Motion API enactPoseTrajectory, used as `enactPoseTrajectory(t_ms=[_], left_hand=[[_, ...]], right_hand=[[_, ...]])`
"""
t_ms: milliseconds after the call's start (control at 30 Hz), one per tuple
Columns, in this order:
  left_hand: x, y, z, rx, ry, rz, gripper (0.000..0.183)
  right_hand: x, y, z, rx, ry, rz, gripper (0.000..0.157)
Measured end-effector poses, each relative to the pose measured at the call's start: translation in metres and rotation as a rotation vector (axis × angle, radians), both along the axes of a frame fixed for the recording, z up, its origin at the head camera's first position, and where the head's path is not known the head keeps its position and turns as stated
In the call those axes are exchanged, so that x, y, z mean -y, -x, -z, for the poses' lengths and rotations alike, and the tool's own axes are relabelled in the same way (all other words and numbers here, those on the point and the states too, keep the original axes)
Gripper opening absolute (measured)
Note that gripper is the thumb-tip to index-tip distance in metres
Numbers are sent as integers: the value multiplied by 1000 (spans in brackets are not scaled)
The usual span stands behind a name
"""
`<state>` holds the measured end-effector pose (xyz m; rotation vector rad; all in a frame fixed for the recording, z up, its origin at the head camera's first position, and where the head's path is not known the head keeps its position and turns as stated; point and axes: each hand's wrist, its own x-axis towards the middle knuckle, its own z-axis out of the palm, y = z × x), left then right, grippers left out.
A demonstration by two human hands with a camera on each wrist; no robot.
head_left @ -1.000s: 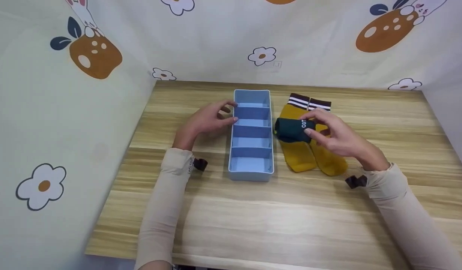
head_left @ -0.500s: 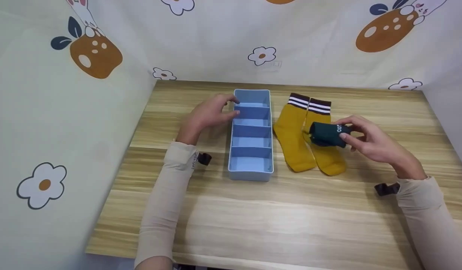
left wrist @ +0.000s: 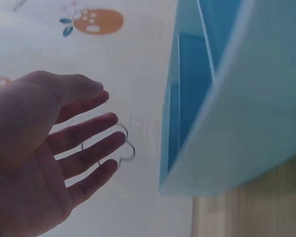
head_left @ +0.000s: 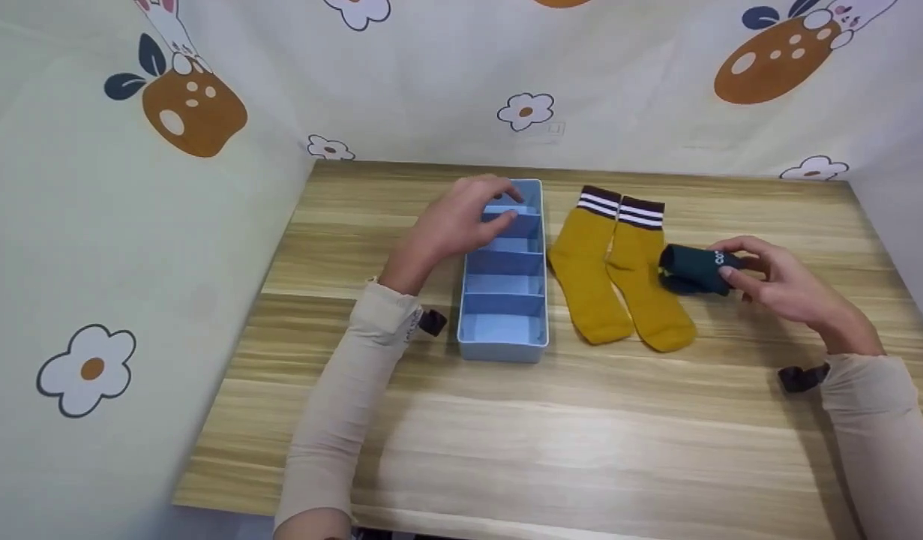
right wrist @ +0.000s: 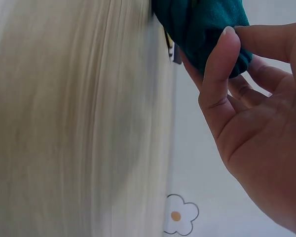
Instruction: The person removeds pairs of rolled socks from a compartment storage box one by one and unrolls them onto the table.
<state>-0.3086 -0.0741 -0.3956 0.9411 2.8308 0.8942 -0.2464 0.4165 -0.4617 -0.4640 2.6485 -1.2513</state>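
My right hand (head_left: pixel 787 281) pinches a rolled dark green sock (head_left: pixel 697 270) with white lettering, held just right of a pair of flat mustard socks. In the right wrist view the thumb and fingers press into the end of the green sock (right wrist: pixel 207 34). My left hand (head_left: pixel 461 217) hovers over the far part of a light blue divided box (head_left: pixel 502 351), thumb and fingers apart and nothing between them. The left wrist view shows its relaxed fingers beside the box wall (left wrist: pixel 246 123). The box's compartments hold nothing where they show; the left hand hides part of the far ones.
Two mustard socks with dark, white-striped cuffs, a left one (head_left: pixel 585 277) and a right one (head_left: pixel 648 292), lie side by side right of the box. The wooden table (head_left: pixel 581 442) meets a patterned wall covering (head_left: pixel 431 90) at the back and sides.
My right hand has carried the green sock rightward, off the mustard socks. The left hand has moved right and away from me, from the box's left rim to over its far compartments.
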Motion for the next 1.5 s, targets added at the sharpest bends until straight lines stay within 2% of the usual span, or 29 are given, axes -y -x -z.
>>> enactPoseTrajectory(t_ms=[133,233,400,533,733,900,967,1067,1167,1333,1500], left_hand=[[-22,-9,-14,-48,23,36,29],[-37,-15,-23,-88,74,55,29],[-61,-21,-33,-153,133,103,30],[-82,-22,-39,-168,178,153,31],[-113,-18,-42,-81,206,206,34],[-139,-12,-38,15,194,255,34],[-150,-11,-35,29,214,274,35],[-167,-11,-30,45,265,297,37],[-183,-12,-24,75,314,331,41],[-203,-13,-11,120,341,377,42],[-218,-14,7,173,361,400,40]], right_hand=[[-7,2,1,45,-15,36,36],[-10,4,3,88,-5,59,37],[-17,3,8,103,12,24,38],[-21,2,8,53,-11,-2,38],[-22,3,9,-82,-16,-75,39],[-24,0,7,-65,-40,-72,36],[-25,-2,6,-29,-68,-44,34],[-25,-3,6,-28,-114,-9,33],[-25,-3,8,-86,-133,13,33],[-18,-1,9,-221,-139,40,28],[-8,-2,8,-221,-156,119,17]])
